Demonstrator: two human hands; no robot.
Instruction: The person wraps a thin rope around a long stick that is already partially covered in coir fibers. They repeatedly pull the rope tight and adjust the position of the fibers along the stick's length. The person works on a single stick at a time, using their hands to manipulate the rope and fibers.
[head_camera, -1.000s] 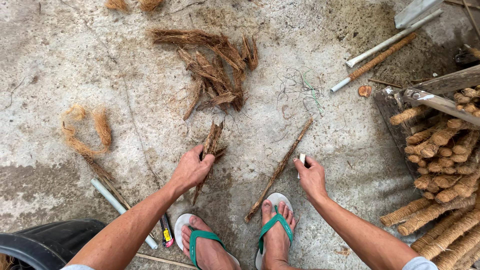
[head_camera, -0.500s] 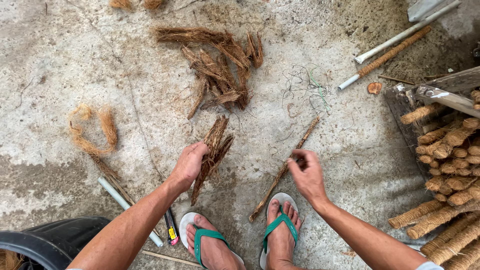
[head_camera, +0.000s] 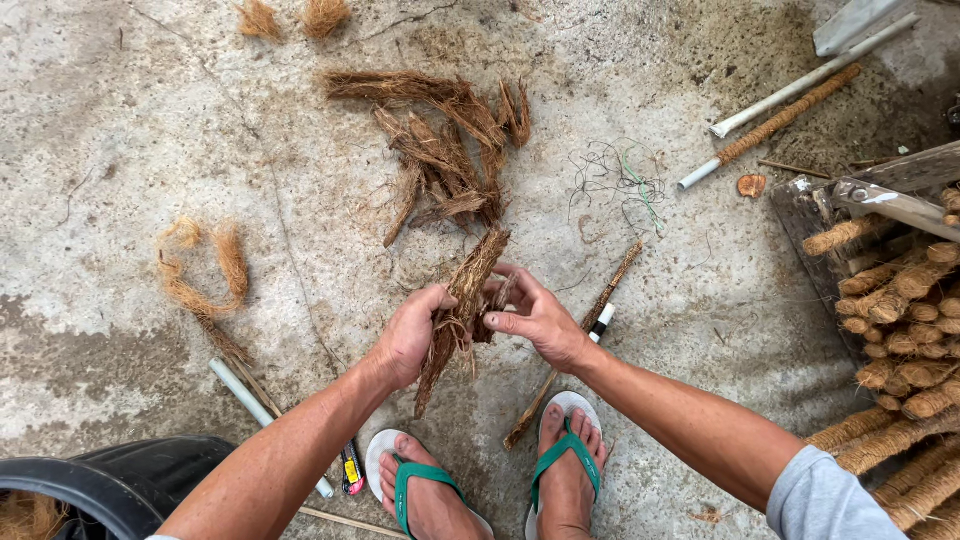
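Both hands, left (head_camera: 408, 338) and right (head_camera: 535, 318), were clamped on the husk bundle (head_camera: 462, 303); loose fibres could slip out onto the flip-flops (head_camera: 420, 488) below.

The black tub (head_camera: 110, 485) is cut off at the bottom edge. The right edge cuts the rope-wrapped sticks (head_camera: 900, 290). The left hand (head_camera: 410, 335) hides part of the fibre bundle (head_camera: 470, 285).

Brown, stringy fibre bundle (head_camera: 462, 310); reddish-brown fibre pile (head_camera: 445, 150); tan fibre loop (head_camera: 205, 270). Grey, mottled concrete floor (head_camera: 150, 130). Green-strapped white sandals (head_camera: 560, 450). White pipes (head_camera: 800, 80). Black bin (head_camera: 110, 485). Golden-brown wrapped rolls (head_camera: 900, 300).
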